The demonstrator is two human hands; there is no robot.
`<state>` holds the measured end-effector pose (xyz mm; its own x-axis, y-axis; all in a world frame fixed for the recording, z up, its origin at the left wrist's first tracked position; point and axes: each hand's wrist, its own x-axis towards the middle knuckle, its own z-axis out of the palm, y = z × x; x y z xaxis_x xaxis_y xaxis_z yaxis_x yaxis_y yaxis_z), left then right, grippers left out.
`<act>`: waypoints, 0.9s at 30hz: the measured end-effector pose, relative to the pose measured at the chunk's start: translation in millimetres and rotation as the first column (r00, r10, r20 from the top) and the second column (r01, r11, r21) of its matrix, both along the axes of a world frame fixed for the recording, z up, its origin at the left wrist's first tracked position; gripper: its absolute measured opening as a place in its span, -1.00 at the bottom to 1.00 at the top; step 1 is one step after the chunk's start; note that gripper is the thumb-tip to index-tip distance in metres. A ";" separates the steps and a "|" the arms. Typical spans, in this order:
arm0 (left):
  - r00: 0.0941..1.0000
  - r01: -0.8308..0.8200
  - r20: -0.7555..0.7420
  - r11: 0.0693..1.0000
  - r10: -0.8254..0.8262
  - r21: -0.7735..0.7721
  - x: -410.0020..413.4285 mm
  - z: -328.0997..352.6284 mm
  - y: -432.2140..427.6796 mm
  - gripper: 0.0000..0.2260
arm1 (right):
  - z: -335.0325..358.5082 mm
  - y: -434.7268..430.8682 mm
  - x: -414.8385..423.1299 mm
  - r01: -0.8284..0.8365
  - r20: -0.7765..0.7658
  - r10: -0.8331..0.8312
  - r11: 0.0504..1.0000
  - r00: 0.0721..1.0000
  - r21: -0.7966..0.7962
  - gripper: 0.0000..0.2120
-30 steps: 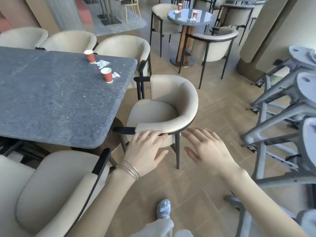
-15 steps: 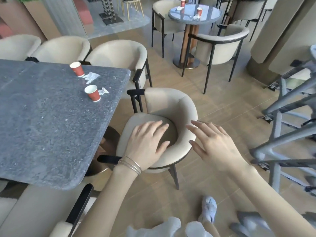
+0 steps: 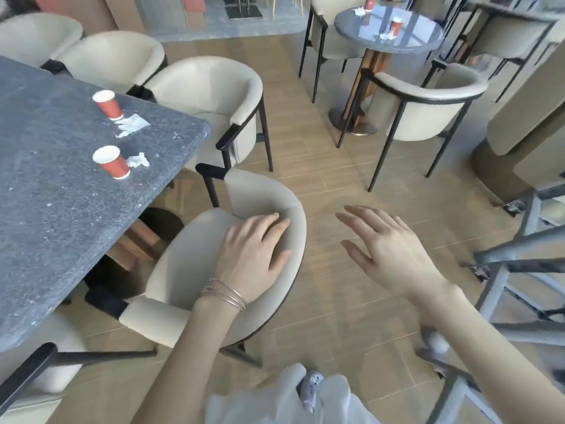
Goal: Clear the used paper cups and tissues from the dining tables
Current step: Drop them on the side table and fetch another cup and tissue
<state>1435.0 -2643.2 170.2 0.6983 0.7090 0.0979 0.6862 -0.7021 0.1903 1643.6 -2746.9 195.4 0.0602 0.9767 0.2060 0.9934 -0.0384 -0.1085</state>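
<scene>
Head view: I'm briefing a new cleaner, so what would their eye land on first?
Two red paper cups, each with a crumpled tissue beside it, stand near the corner of the grey table at left. Up front, the left hand lies over the backrest of a cream chair, the right hand hovering beside it above the floor.

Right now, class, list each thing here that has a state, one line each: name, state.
Near paper cup: upright on the grey table.
Far paper cup: upright.
Near tissue: crumpled.
Far tissue: crumpled.
Left hand: open, apparently resting on the chair back.
Right hand: open, in the air, empty.
</scene>
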 end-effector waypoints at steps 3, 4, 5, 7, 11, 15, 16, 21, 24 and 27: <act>0.999 -0.052 0.006 0.998 0.053 -0.024 31.4 1.3 7.5 -0.60 | -1.2 18.7 37.6 -0.049 -0.023 0.048 0.999 0.999 -0.017 -0.60; 0.998 -0.065 0.001 0.997 0.065 -0.029 40.1 -0.9 11.5 -0.60 | -4.1 25.7 46.8 -0.069 -0.031 0.068 0.998 0.997 -0.017 -0.60; 0.997 -0.072 -0.005 0.997 0.072 -0.030 48.7 -2.6 16.6 -0.60 | -6.8 33.3 55.4 -0.092 -0.036 0.092 0.996 0.995 -0.016 -0.60; 0.996 -0.088 -0.019 0.996 0.088 -0.031 66.1 -6.0 30.1 -0.60 | -12.8 51.4 72.1 -0.135 -0.044 0.134 0.991 0.990 -0.024 -0.60; 0.992 -0.128 -0.016 0.992 0.128 -0.019 100.5 -14.3 69.6 -0.60 | -19.2 99.2 108.2 -0.187 -0.043 0.186 0.982 0.982 -0.021 -0.59; 0.984 -0.178 0.018 0.984 0.178 -0.001 138.5 -20.4 119.7 -0.60 | -17.6 159.6 148.2 -0.250 -0.003 0.250 0.968 0.968 -0.031 -0.59; 0.982 -0.188 0.018 0.982 0.188 -0.006 147.5 -20.6 133.6 -0.59 | -15.4 176.6 157.5 -0.263 0.004 0.263 0.964 0.965 -0.037 -0.59; 0.964 -0.267 0.001 0.964 0.267 -0.021 179.3 -18.4 197.6 -0.57 | -7.3 259.9 190.0 -0.349 0.020 0.350 0.936 0.936 -0.037 -0.59; 0.940 -0.342 -0.011 0.939 0.342 -0.018 186.5 -18.0 228.3 -0.57 | -9.9 309.9 196.8 -0.422 0.013 0.423 0.906 0.906 -0.024 -0.59; 0.893 -0.450 0.017 0.893 0.451 -0.024 182.9 -14.2 248.2 -0.57 | -11.7 356.8 193.9 -0.496 -0.005 0.496 0.868 0.868 -0.028 -0.60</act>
<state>1617.9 -2395.0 155.9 0.3015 0.9489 0.0930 0.9235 -0.3149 0.2191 1837.5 -2390.1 183.7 -0.4343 0.8829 0.1783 0.8825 0.4568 -0.1124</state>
